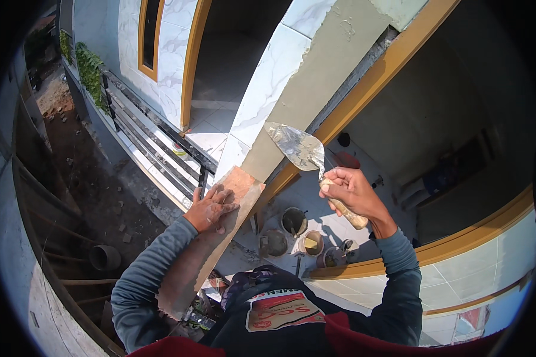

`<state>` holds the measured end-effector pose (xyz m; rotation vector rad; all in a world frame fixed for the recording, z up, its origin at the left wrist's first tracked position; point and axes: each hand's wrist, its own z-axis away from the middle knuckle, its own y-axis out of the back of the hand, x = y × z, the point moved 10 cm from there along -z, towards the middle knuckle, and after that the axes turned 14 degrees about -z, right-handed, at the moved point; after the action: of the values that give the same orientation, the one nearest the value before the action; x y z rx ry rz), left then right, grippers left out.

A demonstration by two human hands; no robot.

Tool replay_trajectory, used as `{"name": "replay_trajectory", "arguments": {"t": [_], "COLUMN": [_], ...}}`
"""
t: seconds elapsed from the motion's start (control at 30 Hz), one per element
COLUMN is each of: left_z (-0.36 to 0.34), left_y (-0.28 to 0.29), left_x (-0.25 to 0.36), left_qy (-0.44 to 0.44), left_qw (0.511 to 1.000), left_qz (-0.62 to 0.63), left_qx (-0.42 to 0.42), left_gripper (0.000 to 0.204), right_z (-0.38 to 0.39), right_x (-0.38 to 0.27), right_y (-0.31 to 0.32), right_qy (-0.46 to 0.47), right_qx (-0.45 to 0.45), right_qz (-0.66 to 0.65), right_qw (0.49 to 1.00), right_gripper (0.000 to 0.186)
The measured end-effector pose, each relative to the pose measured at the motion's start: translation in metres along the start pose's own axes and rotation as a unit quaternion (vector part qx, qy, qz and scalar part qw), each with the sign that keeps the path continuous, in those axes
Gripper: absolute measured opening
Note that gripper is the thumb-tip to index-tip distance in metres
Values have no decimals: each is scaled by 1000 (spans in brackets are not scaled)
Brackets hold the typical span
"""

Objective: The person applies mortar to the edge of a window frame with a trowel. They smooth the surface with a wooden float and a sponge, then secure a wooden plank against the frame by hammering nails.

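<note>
My right hand [352,195] is closed round the wooden handle [350,215] of a pointed masonry trowel [298,146]. Grey mortar smears its metal blade, which overlaps the edge of the mortared column strip [315,89] in this view; whether it touches cannot be told. My left hand [211,209] lies with fingers spread on a long reddish-brown slab [190,262], like the unglazed back of a tile. The slab has a pale, uneven edge and slants from the column's foot towards my body. White marbled tiles [274,71] cover the column's left part.
An orange-yellow frame [363,89] runs along the column's right side. Several buckets [293,221] stand on the tiled floor below, one holding a yellow thing. A dark slatted bench or railing [155,131] is at the left, above bare earth [95,172]. A round pot [105,257] sits lower left.
</note>
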<state>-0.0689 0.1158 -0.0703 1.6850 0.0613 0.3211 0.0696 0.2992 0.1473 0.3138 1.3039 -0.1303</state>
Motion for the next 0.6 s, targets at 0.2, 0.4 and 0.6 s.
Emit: {"name": "replay_trajectory", "arguments": {"t": [0.2,0.4,0.6], "left_z": [1,1,3], "left_y": [2,-10,-9], "left_x": [-1,-3,-9], "left_qy": [-4,-9,-11], "left_qw": [1000,1000,999], "left_qz": [6,-7,35], "left_qx": [-27,-28,39], "left_gripper": [89,92,89], "right_z": [27,62,72], "right_x": [-99,-223,-229], "right_y": [-2,-2,16], "right_qy": [110,265,304], "right_qx": [90,200,128], "right_qz": [259,287,98], "right_qw": [955,899,939], "right_gripper": [25,25,28]}}
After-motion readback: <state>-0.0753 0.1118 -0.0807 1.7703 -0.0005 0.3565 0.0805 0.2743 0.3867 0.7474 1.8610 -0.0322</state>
